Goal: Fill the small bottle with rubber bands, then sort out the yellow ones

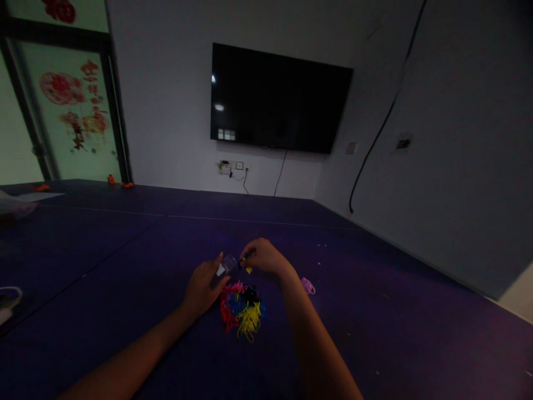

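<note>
A small clear container [227, 264] with a whitish label lies tilted in my left hand [204, 283], its fingers and thumb around the near end. Close to the container's far end, my right hand [260, 256] pinches a few small bands [248, 269], yellow and dark. Just below both hands a pile of coloured bands [241, 307] rests on the purple floor [166, 344], with pink, red, blue, black and yellow strands grouped in patches. The inside of the container is too dim to make out.
To the right of my right forearm lies a purple-pink looped item [308, 286]. A white object [8, 303] and a translucent bag [14, 205] sit at the left edge. Orange items [126, 185] stand near the door. A television [278, 100] hangs on the far wall.
</note>
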`<action>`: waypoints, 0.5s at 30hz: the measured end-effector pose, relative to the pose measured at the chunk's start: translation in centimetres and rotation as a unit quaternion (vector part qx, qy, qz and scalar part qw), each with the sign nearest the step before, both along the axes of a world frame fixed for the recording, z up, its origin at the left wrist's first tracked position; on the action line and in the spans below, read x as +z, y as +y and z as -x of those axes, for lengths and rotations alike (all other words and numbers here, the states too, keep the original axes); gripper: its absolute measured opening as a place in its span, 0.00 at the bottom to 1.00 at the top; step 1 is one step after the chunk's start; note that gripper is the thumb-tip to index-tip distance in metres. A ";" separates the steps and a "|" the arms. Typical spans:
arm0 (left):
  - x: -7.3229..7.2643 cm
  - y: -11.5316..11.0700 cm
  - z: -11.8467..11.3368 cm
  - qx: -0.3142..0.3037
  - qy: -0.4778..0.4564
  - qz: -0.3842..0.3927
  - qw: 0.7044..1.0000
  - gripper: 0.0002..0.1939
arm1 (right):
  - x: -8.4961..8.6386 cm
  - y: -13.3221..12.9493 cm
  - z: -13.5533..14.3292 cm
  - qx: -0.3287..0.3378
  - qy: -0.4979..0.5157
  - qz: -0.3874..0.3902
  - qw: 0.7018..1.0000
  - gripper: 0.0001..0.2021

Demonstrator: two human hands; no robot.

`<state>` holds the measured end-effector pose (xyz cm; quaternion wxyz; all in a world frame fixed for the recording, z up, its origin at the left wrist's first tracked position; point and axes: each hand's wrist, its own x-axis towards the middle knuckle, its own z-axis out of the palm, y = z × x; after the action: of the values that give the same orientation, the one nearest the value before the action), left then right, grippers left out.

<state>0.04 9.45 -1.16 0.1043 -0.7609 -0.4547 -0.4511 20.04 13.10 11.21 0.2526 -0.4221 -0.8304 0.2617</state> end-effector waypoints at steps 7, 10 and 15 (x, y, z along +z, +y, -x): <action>0.5 -0.7 -0.2 -0.008 0.033 -0.028 0.999 0.28 | -0.1 -0.1 0.0 0.007 0.093 0.020 0.995 0.07; 0.5 -0.8 -0.2 -0.008 0.047 -0.028 0.998 0.28 | -0.2 -0.1 0.2 0.011 0.107 0.030 0.994 0.08; 0.4 -0.8 0.0 -0.006 0.067 -0.040 0.997 0.28 | -0.7 0.0 0.7 0.029 0.104 0.054 0.993 0.07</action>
<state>0.09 8.67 -0.76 0.1621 -0.7873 -0.4238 -0.4174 19.33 13.05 10.49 0.3070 -0.3816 -0.7958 0.3561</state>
